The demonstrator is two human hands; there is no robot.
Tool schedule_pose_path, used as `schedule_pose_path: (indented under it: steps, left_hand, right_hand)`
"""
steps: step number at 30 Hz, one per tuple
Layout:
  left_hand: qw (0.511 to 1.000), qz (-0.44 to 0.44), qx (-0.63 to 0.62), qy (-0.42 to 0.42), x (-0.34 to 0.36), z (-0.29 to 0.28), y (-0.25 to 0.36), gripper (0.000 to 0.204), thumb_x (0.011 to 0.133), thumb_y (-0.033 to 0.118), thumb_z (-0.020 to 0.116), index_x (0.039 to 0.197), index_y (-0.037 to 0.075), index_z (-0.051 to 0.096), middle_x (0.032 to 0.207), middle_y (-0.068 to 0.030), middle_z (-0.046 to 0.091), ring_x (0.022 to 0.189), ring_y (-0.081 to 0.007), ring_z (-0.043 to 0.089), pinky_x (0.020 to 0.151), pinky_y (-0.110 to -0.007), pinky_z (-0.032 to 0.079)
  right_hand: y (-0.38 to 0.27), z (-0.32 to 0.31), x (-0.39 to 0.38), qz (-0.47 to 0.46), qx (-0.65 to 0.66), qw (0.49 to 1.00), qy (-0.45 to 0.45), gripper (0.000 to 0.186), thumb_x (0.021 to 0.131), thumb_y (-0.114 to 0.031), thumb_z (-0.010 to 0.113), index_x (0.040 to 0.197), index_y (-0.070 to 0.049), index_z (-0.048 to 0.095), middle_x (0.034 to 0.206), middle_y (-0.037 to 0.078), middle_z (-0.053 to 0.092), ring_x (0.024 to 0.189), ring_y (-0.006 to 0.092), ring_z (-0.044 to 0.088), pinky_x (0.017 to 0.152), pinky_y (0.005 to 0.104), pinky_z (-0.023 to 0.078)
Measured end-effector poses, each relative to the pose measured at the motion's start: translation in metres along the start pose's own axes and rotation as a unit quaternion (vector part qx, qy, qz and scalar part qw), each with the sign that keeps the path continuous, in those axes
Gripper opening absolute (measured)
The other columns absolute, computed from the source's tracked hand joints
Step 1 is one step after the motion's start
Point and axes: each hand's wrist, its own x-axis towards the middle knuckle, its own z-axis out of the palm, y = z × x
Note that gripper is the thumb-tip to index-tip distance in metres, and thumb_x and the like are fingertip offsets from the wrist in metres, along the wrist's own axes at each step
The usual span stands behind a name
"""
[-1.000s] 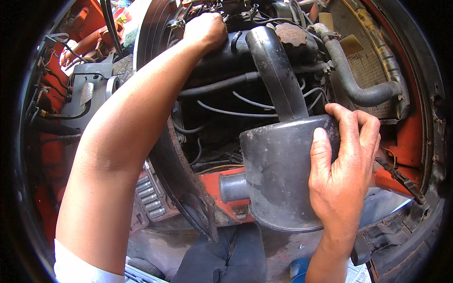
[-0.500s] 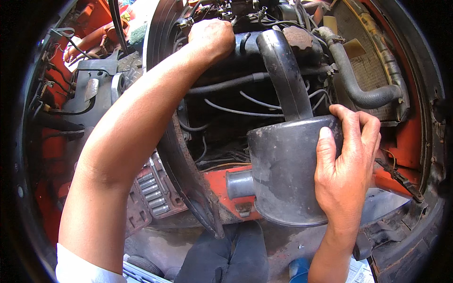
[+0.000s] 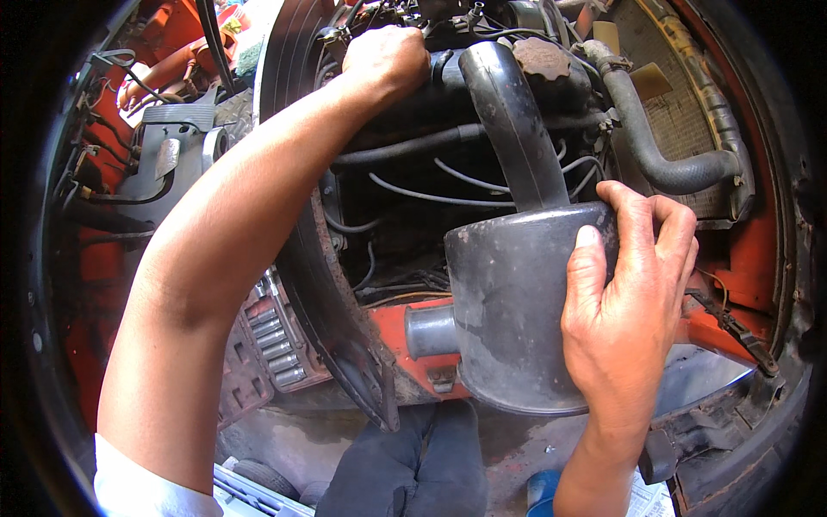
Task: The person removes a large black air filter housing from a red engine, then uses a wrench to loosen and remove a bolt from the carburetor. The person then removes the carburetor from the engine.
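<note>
In an open engine bay, my left hand is closed among fittings at the top of the black engine; what its fingers hold is hidden. My right hand grips the upper right of a black cylindrical air-cleaner housing, thumb on its front face and fingers over its side. A black curved intake tube rises from the housing to beside a rusty cap. A short outlet pipe sticks out of the housing's left side, over red metal.
A grey hose runs beside the radiator at right. An open socket case lies left of a curved black panel. Red body frame, wiring and pedals line the sides. My legs, a blue container and tyres show below.
The view has shifted only slightly. My left hand remains closed at the top of the engine and my right hand keeps the same grip on the housing.
</note>
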Motion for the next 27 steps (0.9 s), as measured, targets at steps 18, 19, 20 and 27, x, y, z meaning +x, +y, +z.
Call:
schedule_pose_path:
  steps: [18, 19, 20, 27]
  left_hand:
    - [0.982, -0.040, -0.187, -0.004, 0.019, 0.020, -0.004, 0.038, 0.096, 0.029, 0.060, 0.105, -0.004, 0.077, 0.104, -0.0269, 0.076, 0.099, -0.0410, 0.075, 0.093, -0.048, 0.058]
    - [0.977, -0.063, -0.204, -0.015, 0.021, 0.024, -0.003, 0.039, 0.096, 0.030, 0.061, 0.105, -0.004, 0.077, 0.106, -0.0273, 0.076, 0.101, -0.0408, 0.075, 0.093, -0.048, 0.058]
    - [0.972, -0.078, -0.220, -0.033, 0.024, 0.026, -0.005, 0.034, 0.095, 0.026, 0.061, 0.106, -0.001, 0.079, 0.110, -0.0272, 0.075, 0.106, -0.0390, 0.074, 0.095, -0.047, 0.058]
    - [0.980, 0.166, 0.084, -0.064, 0.051, 0.029, -0.004, 0.031, 0.096, 0.010, 0.059, 0.122, 0.013, 0.075, 0.111, -0.0170, 0.077, 0.107, -0.0348, 0.075, 0.096, -0.045, 0.060]
  right_hand:
    - [-0.002, 0.002, -0.001, -0.006, -0.013, 1.000, 0.002, 0.036, 0.095, -0.011, 0.063, 0.131, -0.006, 0.063, 0.123, 0.019, 0.050, 0.120, 0.0378, 0.051, 0.107, 0.0498, 0.042]
    - [-0.003, 0.002, -0.001, -0.006, -0.013, 1.000, 0.002, 0.036, 0.095, -0.011, 0.063, 0.131, -0.006, 0.063, 0.123, 0.019, 0.051, 0.120, 0.0379, 0.051, 0.107, 0.0499, 0.042]
    - [-0.003, 0.002, -0.001, -0.007, -0.012, 1.000, 0.002, 0.036, 0.095, -0.011, 0.063, 0.131, -0.006, 0.063, 0.123, 0.019, 0.051, 0.120, 0.0381, 0.051, 0.107, 0.0500, 0.042]
    - [-0.002, 0.001, 0.001, -0.013, -0.015, 1.000, 0.010, 0.035, 0.094, -0.011, 0.064, 0.129, -0.005, 0.064, 0.122, 0.019, 0.053, 0.119, 0.0382, 0.053, 0.107, 0.0491, 0.042]
